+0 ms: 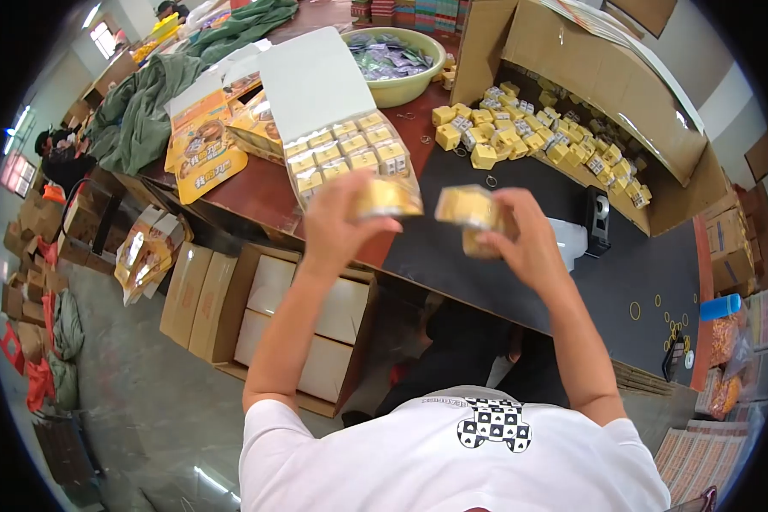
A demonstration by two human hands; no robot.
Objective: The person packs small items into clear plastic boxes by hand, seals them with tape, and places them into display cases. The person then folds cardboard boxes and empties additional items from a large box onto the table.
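Observation:
My left hand (pixel 341 224) grips a small yellow box (pixel 389 198), blurred by motion, at the near edge of an open white carton (pixel 311 81). Rows of yellow-and-white boxes (pixel 347 147) fill that carton. To the right, over the black mat (pixel 452 256), my right hand (pixel 527 235) holds yellow boxes (pixel 469 207), one above another. Behind it, many loose yellow boxes (pixel 520 128) spill out of a large cardboard box (pixel 606 60) lying on its side.
A tape dispenser (pixel 598 222) stands on the mat, with rubber bands (pixel 672 328) farther right. Yellow packaging (pixel 209 149), green cloth (pixel 145 107) and a basin (pixel 398 85) of packets lie behind. Below the table is an open carton (pixel 363 341). A person (pixel 64 160) is at the far left.

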